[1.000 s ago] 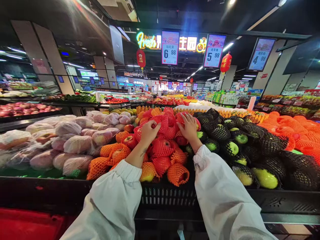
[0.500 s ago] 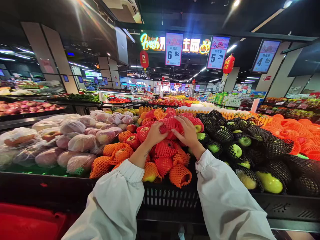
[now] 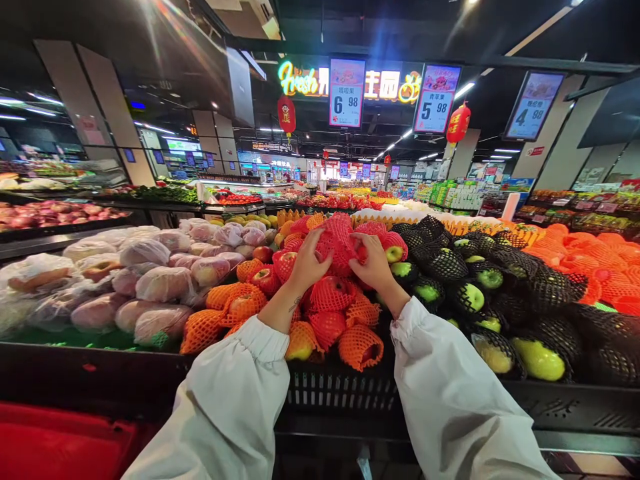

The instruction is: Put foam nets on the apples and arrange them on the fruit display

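Between my two hands is an apple in a pink-red foam net, at the top of the apple pile. My left hand curls round its left side, thumb toward me. On the right side, my right hand has its fingers and thumb bent against the net; a patch of dark red shows between them. Just below lies another apple in a red net. Apples in orange nets lie nearer the front edge, and a bare-faced red apple is to the left.
Bagged pinkish fruit fills the left of the display. Green apples in black nets lie to the right, with orange-red netted fruit beyond. A slotted black crate wall runs along the front. Price signs hang overhead.
My right hand's fingers have drawn back from over the netted apple to its right side. My left hand has shifted slightly upward, and more of the pink-red net shows between the hands.
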The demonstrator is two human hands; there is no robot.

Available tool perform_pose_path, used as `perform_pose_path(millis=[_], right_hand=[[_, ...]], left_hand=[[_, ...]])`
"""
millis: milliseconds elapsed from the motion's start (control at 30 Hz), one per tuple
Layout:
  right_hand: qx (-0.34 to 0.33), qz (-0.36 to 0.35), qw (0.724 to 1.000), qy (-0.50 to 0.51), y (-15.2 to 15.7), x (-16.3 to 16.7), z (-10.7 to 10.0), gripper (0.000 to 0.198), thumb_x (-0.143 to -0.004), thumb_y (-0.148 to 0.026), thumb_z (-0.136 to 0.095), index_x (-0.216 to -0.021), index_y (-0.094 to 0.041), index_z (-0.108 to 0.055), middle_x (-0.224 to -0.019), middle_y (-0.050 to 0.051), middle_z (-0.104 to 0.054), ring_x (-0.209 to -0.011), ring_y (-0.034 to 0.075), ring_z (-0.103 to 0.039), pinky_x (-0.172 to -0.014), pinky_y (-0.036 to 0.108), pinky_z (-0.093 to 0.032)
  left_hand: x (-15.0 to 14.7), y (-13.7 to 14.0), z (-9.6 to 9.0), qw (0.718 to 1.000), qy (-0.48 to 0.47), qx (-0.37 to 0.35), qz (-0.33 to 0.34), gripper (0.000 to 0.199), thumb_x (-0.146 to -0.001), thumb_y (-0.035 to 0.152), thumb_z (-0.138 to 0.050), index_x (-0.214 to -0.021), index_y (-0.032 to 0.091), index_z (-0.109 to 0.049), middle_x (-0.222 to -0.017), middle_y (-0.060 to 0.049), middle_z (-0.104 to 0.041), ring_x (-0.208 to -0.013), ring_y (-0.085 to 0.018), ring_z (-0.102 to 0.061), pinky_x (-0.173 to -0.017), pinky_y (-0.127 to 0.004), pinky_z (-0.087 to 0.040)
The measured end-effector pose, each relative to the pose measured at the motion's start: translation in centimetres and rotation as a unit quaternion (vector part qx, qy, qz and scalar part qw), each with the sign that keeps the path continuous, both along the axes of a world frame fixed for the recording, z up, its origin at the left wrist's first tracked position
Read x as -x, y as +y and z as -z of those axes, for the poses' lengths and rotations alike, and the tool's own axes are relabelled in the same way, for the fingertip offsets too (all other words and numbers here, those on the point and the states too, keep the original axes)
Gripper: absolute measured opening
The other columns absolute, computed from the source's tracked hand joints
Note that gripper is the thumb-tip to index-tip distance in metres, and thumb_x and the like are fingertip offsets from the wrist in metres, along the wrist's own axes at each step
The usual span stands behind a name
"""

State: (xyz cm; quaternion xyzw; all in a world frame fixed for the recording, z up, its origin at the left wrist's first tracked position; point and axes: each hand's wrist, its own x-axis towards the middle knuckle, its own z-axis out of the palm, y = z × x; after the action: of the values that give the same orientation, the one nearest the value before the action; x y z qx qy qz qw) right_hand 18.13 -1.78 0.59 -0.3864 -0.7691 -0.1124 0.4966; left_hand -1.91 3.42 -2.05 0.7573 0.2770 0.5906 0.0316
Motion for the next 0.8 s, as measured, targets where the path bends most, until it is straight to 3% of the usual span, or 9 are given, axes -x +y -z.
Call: perform_pose_path(millis=[133,200,367,500,567,633,733,800], right_hand=[[-0.019,0.006,1.0,-0.001,0.0,0.2,0.2,0.073,-0.07,-0.017,-0.059,-0.142,-0.014,-0.051,-0.14,0.018,-0.059,-0.132,0.035,-0.048,-0.118,0.056,-0.037],[-0.013,-0.016,1.0,-0.005,0.2,0.4,0.5,0.075,-0.067,-0.018,-0.06,-0.141,-0.016,-0.049,-0.145,0.018,-0.055,-0.137,0.035,-0.046,-0.12,0.056,-0.035],[-0.068,-0.072,0.995,0.03,-0.7,0.9,0.1,0.047,-0.067,-0.021,-0.064,-0.112,-0.021,-0.054,-0.128,0.016,-0.064,-0.123,0.034,-0.056,-0.11,0.054,-0.045],[-0.09,-0.078,0.992,0.046,-2.5,1.6,-0.8,0.03,-0.07,-0.031,-0.069,-0.094,-0.026,-0.051,-0.108,0.009,-0.067,-0.11,0.031,-0.059,-0.104,0.051,-0.048],[-0.032,-0.1,0.993,0.057,-3.1,2.0,-0.7,0.027,-0.075,-0.039,-0.07,-0.091,-0.027,-0.052,-0.099,0.006,-0.066,-0.102,0.029,-0.06,-0.099,0.047,-0.049],[0.075,-0.158,0.981,0.088,-3.0,2.3,-0.2,0.027,-0.08,-0.047,-0.065,-0.093,-0.026,-0.055,-0.094,0.005,-0.065,-0.094,0.025,-0.06,-0.091,0.041,-0.051],[0.225,-0.23,0.933,0.164,-1.6,2.3,0.8,0.032,-0.085,-0.051,-0.051,-0.097,-0.024,-0.061,-0.093,0.005,-0.067,-0.088,0.023,-0.062,-0.084,0.036,-0.051],[0.277,-0.232,0.908,0.211,-0.4,2.1,1.2,0.034,-0.084,-0.051,-0.045,-0.093,-0.023,-0.064,-0.085,0.004,-0.066,-0.079,0.022,-0.061,-0.076,0.034,-0.05]], left_hand=[[0.0,0.3,0.5,1.0,0.021,-0.014,-0.015,0.065,-0.091,0.029,-0.067,-0.151,0.02,-0.046,-0.156,-0.019,-0.051,-0.143,-0.034,-0.054,-0.104,-0.047,-0.06],[0.0,0.4,0.7,0.999,0.026,-0.025,-0.025,0.067,-0.092,0.032,-0.068,-0.153,0.02,-0.044,-0.156,-0.019,-0.052,-0.144,-0.034,-0.053,-0.113,-0.05,-0.053],[0.1,0.8,0.3,0.998,0.019,-0.03,-0.043,0.064,-0.093,0.032,-0.067,-0.151,0.019,-0.044,-0.156,-0.018,-0.053,-0.143,-0.032,-0.054,-0.119,-0.051,-0.048],[0.2,0.6,-0.3,0.998,0.047,-0.024,-0.044,0.06,-0.085,0.025,-0.072,-0.141,0.018,-0.052,-0.147,-0.016,-0.062,-0.139,-0.032,-0.057,-0.118,-0.052,-0.048],[0.3,0.4,-0.4,0.998,0.057,-0.016,-0.034,0.06,-0.083,0.025,-0.073,-0.139,0.018,-0.054,-0.145,-0.016,-0.064,-0.137,-0.032,-0.059,-0.119,-0.052,-0.047],[0.4,0.4,-0.3,0.998,0.049,-0.01,-0.026,0.063,-0.083,0.027,-0.074,-0.141,0.016,-0.052,-0.146,-0.019,-0.062,-0.138,-0.033,-0.058,-0.12,-0.053,-0.045],[0.4,0.6,-0.1,0.999,0.024,-0.004,-0.027,0.065,-0.084,0.03,-0.073,-0.144,0.018,-0.05,-0.149,-0.018,-0.06,-0.141,-0.033,-0.055,-0.123,-0.054,-0.042],[0.4,0.6,0.0,0.999,0.012,0.004,-0.036,0.062,-0.085,0.028,-0.071,-0.143,0.02,-0.052,-0.149,-0.016,-0.061,-0.142,-0.032,-0.055,-0.123,-0.052,-0.042]])
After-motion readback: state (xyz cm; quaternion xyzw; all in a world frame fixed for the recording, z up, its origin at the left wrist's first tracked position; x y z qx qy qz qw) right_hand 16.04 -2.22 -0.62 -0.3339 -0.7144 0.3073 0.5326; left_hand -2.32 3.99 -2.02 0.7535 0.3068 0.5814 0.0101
